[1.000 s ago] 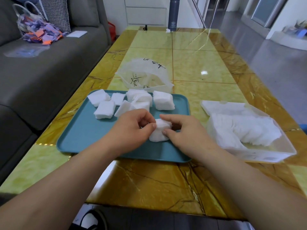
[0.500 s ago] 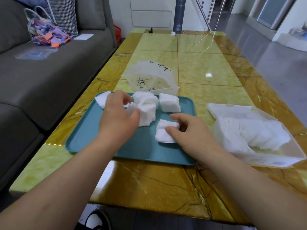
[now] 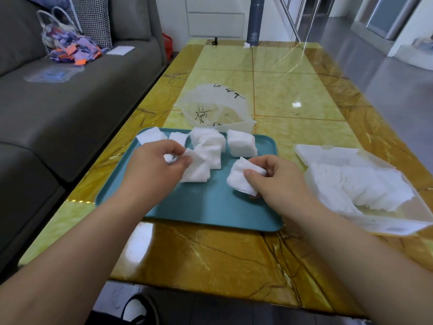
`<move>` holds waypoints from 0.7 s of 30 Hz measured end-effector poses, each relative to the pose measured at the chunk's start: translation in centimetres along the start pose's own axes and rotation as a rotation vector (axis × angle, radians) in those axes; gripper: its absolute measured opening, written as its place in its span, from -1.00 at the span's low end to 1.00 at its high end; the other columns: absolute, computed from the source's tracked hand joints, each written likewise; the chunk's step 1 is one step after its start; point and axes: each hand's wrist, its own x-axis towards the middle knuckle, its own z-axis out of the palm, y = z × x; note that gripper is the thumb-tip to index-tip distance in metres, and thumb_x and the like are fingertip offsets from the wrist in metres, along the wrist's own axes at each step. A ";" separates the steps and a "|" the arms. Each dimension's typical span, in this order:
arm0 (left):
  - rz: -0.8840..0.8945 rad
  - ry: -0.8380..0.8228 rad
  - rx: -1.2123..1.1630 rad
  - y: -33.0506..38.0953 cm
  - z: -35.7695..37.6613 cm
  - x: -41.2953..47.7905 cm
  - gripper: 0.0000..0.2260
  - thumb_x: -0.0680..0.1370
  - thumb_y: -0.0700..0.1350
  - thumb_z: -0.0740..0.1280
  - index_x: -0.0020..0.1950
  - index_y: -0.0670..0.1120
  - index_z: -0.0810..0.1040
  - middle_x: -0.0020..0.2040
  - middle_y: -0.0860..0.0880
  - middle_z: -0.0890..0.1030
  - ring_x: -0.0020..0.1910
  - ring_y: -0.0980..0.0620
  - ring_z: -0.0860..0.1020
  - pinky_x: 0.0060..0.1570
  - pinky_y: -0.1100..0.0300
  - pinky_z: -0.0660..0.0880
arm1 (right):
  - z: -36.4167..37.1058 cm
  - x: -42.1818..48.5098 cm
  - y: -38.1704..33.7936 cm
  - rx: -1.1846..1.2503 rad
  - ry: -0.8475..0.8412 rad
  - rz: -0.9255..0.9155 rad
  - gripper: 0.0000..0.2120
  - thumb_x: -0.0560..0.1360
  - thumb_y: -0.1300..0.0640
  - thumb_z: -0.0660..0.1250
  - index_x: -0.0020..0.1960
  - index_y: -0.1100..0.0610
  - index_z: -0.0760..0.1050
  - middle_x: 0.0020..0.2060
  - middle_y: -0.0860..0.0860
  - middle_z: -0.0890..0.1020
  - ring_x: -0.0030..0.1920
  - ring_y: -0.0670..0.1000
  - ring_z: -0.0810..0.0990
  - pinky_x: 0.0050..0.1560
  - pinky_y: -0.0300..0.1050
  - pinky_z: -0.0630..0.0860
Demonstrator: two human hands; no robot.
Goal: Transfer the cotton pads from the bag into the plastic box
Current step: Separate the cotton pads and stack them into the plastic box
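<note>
Cotton pads [image 3: 241,143]: seven stacks on tray [image 3: 210,207]; left hand [image 3: 152,170], right hand [image 3: 281,184] pinch one each.

Bare: left grip [image 3: 157,165], right grip [image 3: 278,181], 2 forearms [image 3: 82,242]; 1 black-and-white shoe [image 3: 140,310] at bottom edge.

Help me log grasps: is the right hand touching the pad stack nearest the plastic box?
Touching. The head view shows the right hand with thumb and fingers curled round that pad stack, over the teal tray.
</note>
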 end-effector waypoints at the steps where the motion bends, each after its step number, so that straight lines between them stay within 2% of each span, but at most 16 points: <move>1: 0.009 0.002 -0.039 0.2 -0.1 -0.1 -0.92 0.52 0.05 0.51 -0.08 0.11 0.65 -0.15 0.09 0.66 -0.33 0.04 0.56 -0.29 0.16 0.45 | 0.0 0.0 -0.1 0.016 0.001 0.007 -0.82 0.55 0.14 0.47 0.14 0.03 0.65 -0.06 -0.04 0.75 -0.06 -0.03 0.73 -0.07 -0.18 0.64; 3: 0.030 -0.025 -0.171 1.1 -0.3 -0.4 -0.93 0.53 0.01 0.51 -0.06 0.07 0.66 -0.25 0.06 0.63 -0.40 0.04 0.53 -0.38 0.20 0.41 | 0.0 -0.1 -0.2 0.048 0.004 0.020 -0.81 0.54 0.15 0.48 0.15 0.03 0.64 -0.10 -0.01 0.77 -0.10 0.01 0.75 -0.08 -0.11 0.68; 6: -0.012 -0.272 -0.489 2.6 -0.4 -1.1 -0.95 0.60 -0.15 0.43 -0.03 -0.10 0.61 -0.34 -0.03 0.63 -0.44 0.03 0.54 -0.50 0.24 0.34 | 0.0 0.0 -0.4 0.085 -0.008 0.016 -0.80 0.54 0.16 0.49 0.16 0.04 0.65 -0.10 0.01 0.78 -0.09 0.04 0.77 0.01 0.06 0.73; 9: -0.023 -0.447 -0.544 3.1 0.6 -1.8 -0.90 0.61 -0.19 0.41 0.03 -0.22 0.57 -0.35 -0.11 0.62 -0.45 0.00 0.53 -0.51 0.25 0.29 | -0.2 -0.1 -0.7 0.150 -0.081 0.005 -0.84 0.55 0.24 0.48 0.07 0.02 0.68 -0.14 0.03 0.79 -0.06 0.07 0.78 -0.03 0.06 0.75; 11: -0.006 -0.453 -0.462 3.1 1.4 -2.0 -0.87 0.60 -0.16 0.43 0.04 -0.21 0.58 -0.35 -0.09 0.64 -0.44 0.00 0.54 -0.47 0.27 0.34 | -0.4 -0.3 -1.0 0.174 -0.160 -0.032 -0.79 0.58 0.31 0.42 0.06 0.03 0.71 -0.13 0.03 0.80 -0.04 0.07 0.78 -0.03 0.01 0.74; 15: 0.027 -0.403 -0.336 3.0 2.4 -2.0 -0.89 0.58 -0.11 0.46 0.01 -0.13 0.61 -0.32 -0.10 0.69 -0.42 0.04 0.54 -0.34 0.26 0.47 | -0.8 -0.8 -1.5 0.203 -0.292 -0.087 -0.75 0.63 0.35 0.34 0.19 0.11 0.70 -0.06 0.07 0.80 -0.02 0.02 0.78 -0.08 -0.15 0.69; 17: 0.034 -0.400 -0.361 2.9 2.5 -1.9 -0.91 0.58 -0.12 0.46 0.01 -0.12 0.62 -0.26 -0.17 0.69 -0.39 0.03 0.52 -0.32 0.25 0.49 | -1.0 -0.8 -1.4 0.189 -0.296 -0.091 -0.73 0.64 0.35 0.32 0.22 0.13 0.68 -0.05 0.08 0.80 0.01 0.05 0.78 -0.04 -0.12 0.70; 19: 0.054 -0.403 -0.402 2.9 2.6 -1.7 -0.94 0.56 -0.11 0.48 0.00 -0.06 0.67 -0.11 -0.26 0.68 -0.27 0.01 0.55 -0.22 0.15 0.51 | -1.1 -0.6 -1.2 0.178 -0.247 -0.067 -0.76 0.63 0.32 0.35 0.22 0.13 0.66 -0.08 0.08 0.80 0.00 0.08 0.78 -0.01 -0.06 0.72; 21: 0.061 -0.412 -0.452 2.8 2.4 -1.6 -0.92 0.52 -0.08 0.46 0.00 -0.01 0.71 -0.05 -0.21 0.69 -0.15 0.02 0.57 -0.07 0.07 0.53 | -1.1 -0.4 -0.9 0.117 -0.176 -0.047 -0.78 0.61 0.26 0.40 0.23 0.10 0.62 -0.12 0.07 0.79 -0.04 0.11 0.78 0.05 0.09 0.73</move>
